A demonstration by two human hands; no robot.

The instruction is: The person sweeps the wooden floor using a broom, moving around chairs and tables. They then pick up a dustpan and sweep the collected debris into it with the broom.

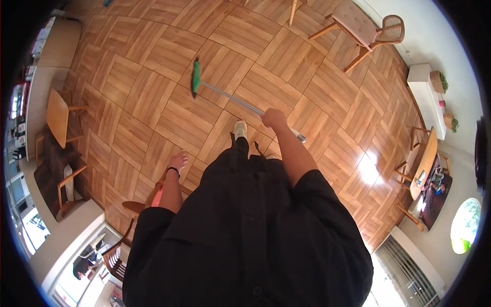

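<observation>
A broom with a green head (196, 78) and dark bristles rests on the wooden floor ahead of me. Its thin silver handle (232, 98) runs back toward my body and ends in a pale grip. My right hand (274, 118) is closed around the handle near that upper end. Away from the broom, my left hand (178, 160) hangs at my side with fingers apart and nothing in it; a dark band circles the wrist. My shoe (240, 129) shows on the floor below the handle.
A cushioned chair (355, 25) stands at the far right. Wooden tables line the sides, one at the left (58, 117) and one at the right (425, 162) with things on it. A white planter box (425, 97) lines the right wall. Brown wooden furniture (134, 206) sits close behind my left arm.
</observation>
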